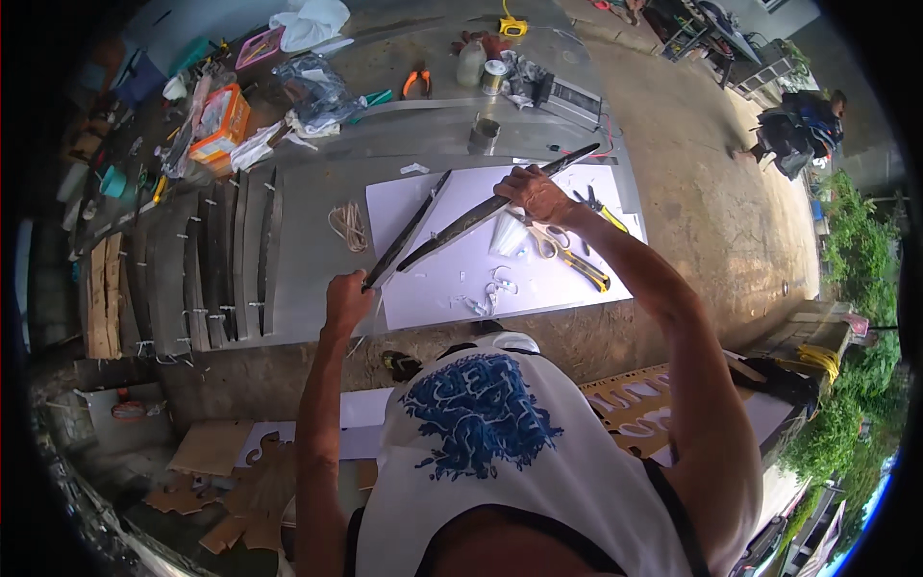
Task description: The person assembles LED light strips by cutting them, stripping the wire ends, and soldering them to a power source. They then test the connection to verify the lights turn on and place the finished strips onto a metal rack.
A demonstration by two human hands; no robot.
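My left hand (348,300) is closed around the near end of a narrow dark strip (411,229), which slants away over a white sheet (538,288). In my right hand (536,195) is a second, longer dark strip (452,231), gripped past its middle and raised at an angle. The two strips lie close together at their near ends; I cannot tell whether they touch. Below my right hand, scissors (550,242) and a yellow utility knife (588,273) rest on the sheet, with pliers (601,207) beyond. A coil of pale cord (348,227) sits left of the sheet.
Several dark strips with white ties (226,264) line the table's left side. Farther back are an orange box (221,122), orange-handled pliers (416,84), a metal can (484,133) and a tape measure (513,27). Cut cardboard (216,447) lies low at left. A person (796,130) is at far right.
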